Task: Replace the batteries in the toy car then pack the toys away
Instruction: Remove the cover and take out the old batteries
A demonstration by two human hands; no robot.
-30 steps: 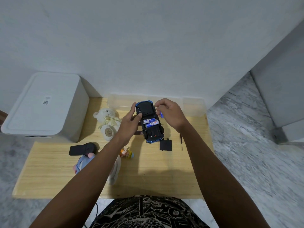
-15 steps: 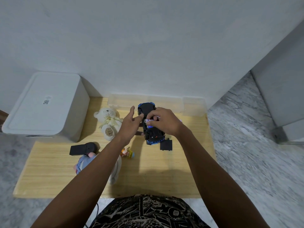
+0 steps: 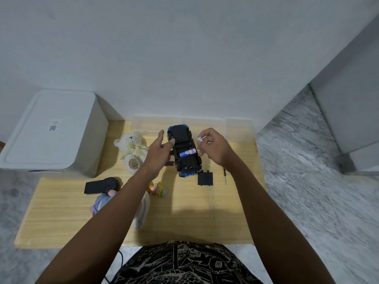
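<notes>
Wooden table [image 3: 61,218], low, pale grain; landmark item: toy car [image 3: 184,150], blue body, lying upside down on the table's far middle, black underside up, battery bay uncovered. Nearest the viewer, patterned black-and-white garment at the table's near edge. Left of and nearer than the car: plush doll [image 3: 102,201] in blue with pink parts, partly hidden by the left forearm; black remote controller [image 3: 100,185] just beyond it; small yellow-orange figure [image 3: 158,189] near the car's near-left corner. Just nearer than the car on its right: black battery cover [image 3: 205,178], flat on the wood; slim dark screwdriver [image 3: 225,177] just right of the cover. In the car's bay: one battery [image 3: 187,153], blue and white with red lettering, lying crosswise. Left hand [image 3: 159,153]: on the car's left flank, fingers spread, thumb tip touching the chassis edge. Right hand [image 3: 213,147]: just right of the car, clear of it, thumb and forefinger pinching a second battery [image 3: 200,138], seen end-on, small. Left of the car: white teddy bear [image 3: 132,152] with cream ribbon, on its back. Beyond the car, against the wall: clear plastic box [image 3: 149,125], and a second clear container [image 3: 240,130] to its right. Far left: white lidded bin [image 3: 51,132], overlapping the table's far-left corner.
</notes>
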